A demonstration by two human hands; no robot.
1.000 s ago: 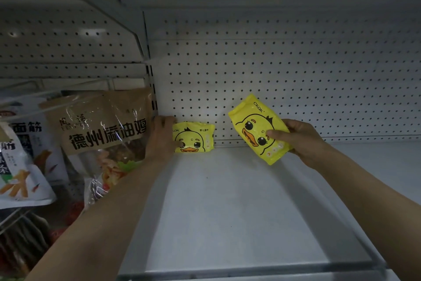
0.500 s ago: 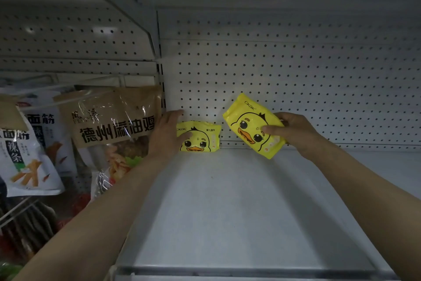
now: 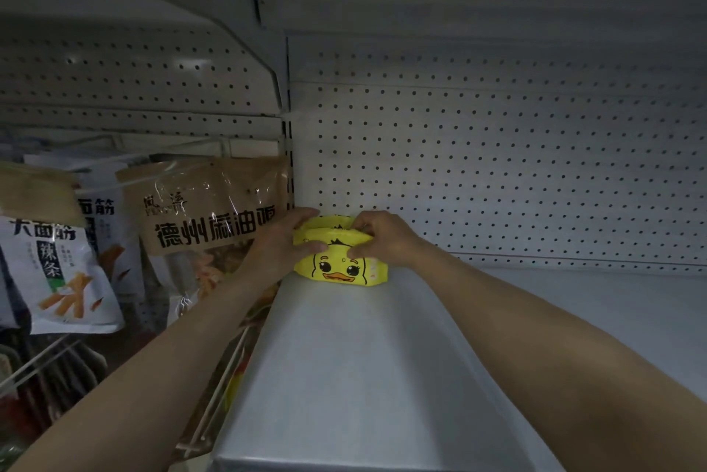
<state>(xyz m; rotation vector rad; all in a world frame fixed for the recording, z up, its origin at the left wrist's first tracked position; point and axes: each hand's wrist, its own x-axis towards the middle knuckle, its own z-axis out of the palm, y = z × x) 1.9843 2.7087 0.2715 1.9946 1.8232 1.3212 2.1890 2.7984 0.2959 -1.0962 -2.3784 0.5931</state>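
**Duck packets squared into the shelf's back corner**

The soft yellow plastic packet printed with a cartoon duck face (image 3: 340, 268) stands upright on its bottom edge at the back left corner of the pale grey metal shelf (image 3: 382, 376). Its printed side faces outward, most likely so that it reads from the aisle. Touching it from behind is a second yellow packet (image 3: 336, 220), of which only the top edge shows. It sits between the front one and the white perforated back panel (image 3: 497, 165), which seems to serve as a backstop for the soft packs to lean on.

The left hand (image 3: 283, 247) wraps the left end of the pair. Its thumb lies across the front face near the duck's crest, and its fingers reach over the top towards the rear packet. The right hand (image 3: 386, 238) grasps the upper right edge, with the thumb on the front and the fingers curled over the top. Holding from both sides probably presses the two packs flush and stops them slumping while they are lined up.

Beyond the slotted upright post (image 3: 289, 150), a brown and clear bag with black characters (image 3: 206, 203) hangs just beside the left hand. A white bag picturing orange sticks (image 3: 57, 272) hangs farther left.
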